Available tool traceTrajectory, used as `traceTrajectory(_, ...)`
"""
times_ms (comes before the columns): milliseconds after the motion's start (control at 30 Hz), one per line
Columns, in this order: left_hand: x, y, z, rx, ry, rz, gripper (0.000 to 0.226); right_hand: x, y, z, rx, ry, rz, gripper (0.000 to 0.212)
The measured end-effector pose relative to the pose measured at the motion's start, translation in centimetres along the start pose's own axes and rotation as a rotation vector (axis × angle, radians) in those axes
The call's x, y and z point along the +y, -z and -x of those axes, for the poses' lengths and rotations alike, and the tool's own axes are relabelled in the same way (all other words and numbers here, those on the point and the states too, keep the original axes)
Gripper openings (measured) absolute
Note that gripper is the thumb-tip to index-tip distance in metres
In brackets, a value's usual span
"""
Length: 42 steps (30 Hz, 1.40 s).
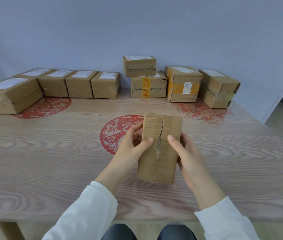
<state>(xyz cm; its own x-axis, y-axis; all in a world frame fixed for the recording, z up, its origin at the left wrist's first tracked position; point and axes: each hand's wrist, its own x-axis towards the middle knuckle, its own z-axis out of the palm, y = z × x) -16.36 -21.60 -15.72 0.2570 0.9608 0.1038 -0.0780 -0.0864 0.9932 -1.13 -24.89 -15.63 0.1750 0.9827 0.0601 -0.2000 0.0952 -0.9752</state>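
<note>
I hold a taped brown cardboard box (147, 158) above the middle of the wooden table (50, 153), its long side pointing away from me. A ragged torn tape seam runs down the middle of its upper face. My left hand (130, 148) grips the box's left side, thumb on top beside the seam. On the right side my right hand (185, 153) grips it the same way, thumb on the upper face. The fingers under the box are hidden.
Several taped boxes with white labels (80, 85) line the back left of the table. At the back right stand more boxes (182, 84), one stacked on another (139, 65). Red paper-cut patterns (113, 132) decorate the tabletop. A wall runs behind; my knees show below the near edge.
</note>
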Motion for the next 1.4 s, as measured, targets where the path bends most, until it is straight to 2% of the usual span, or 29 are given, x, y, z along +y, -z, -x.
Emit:
traceTrajectory(133, 0.0, -0.2, 0.1, -0.021, -0.014, 0.001, 0.06, -0.1, 0.1, -0.3, 0.037, 0.004, 0.002, 0.039)
traceTrajectory(233, 0.4, -0.6, 0.1, 0.034, -0.031, 0.03, 0.074, 0.0, 0.0, -0.2, 0.031, -0.001, 0.009, 0.035)
traceTrajectory(433, 0.6, -0.4, 0.0, 0.032, -0.052, -0.013, 0.053, -0.2, 0.0, -0.3, 0.034, 0.023, 0.007, 0.042)
traceTrajectory(533, 0.7, -0.3, -0.1, 0.007, -0.045, -0.018, 0.057, -0.3, 0.0, -0.5, 0.057, 0.034, 0.008, 0.037)
traceTrajectory(633, 1.4, -0.4, -0.3, 0.049, -0.036, 0.006, 0.069, -0.3, 0.0, -0.5, 0.053, 0.039, 0.04, 0.034)
traceTrajectory(700, 1.8, -0.3, -0.4, 0.075, -0.049, 0.001, 0.057, -0.4, -0.1, -0.4, 0.035, 0.048, 0.05, 0.036)
traceTrajectory(833, 2.2, -0.3, -0.2, 0.045, -0.094, -0.046, 0.049, -1.2, -0.3, -0.2, 0.034, 0.081, 0.069, 0.072)
traceTrajectory(867, 2.2, -0.3, -0.2, 0.04, -0.106, -0.051, 0.049, -1.4, -0.4, -0.2, 0.04, 0.091, 0.079, 0.075)
traceTrajectory(1000, 2.6, -0.3, -0.1, 0.032, -0.137, -0.05, 0.068, -2.1, -0.5, 0.1, 0.031, 0.161, 0.092, 0.047)
traceTrajectory(1067, 3.0, -0.5, 0.1, 0.017, -0.139, -0.055, 0.072, -2.2, -0.6, 0.2, 0.028, 0.195, 0.102, 0.049)
traceTrajectory(1200, 3.5, -0.7, 0.2, 0.002, -0.167, -0.02, 0.054, -2.4, -0.7, 0.5, 0.02, 0.238, 0.1, 0.063)
traceTrajectory(1267, 3.5, -0.6, 0.3, 0.006, -0.191, -0.063, 0.051, -2.4, -0.5, 0.4, 0.013, 0.243, 0.124, 0.068)
traceTrajectory(1400, 3.5, -0.4, 0.3, -0.047, -0.199, -0.122, 0.052, -2.4, 0.0, 0.0, 0.0, 0.27, 0.124, 0.056)
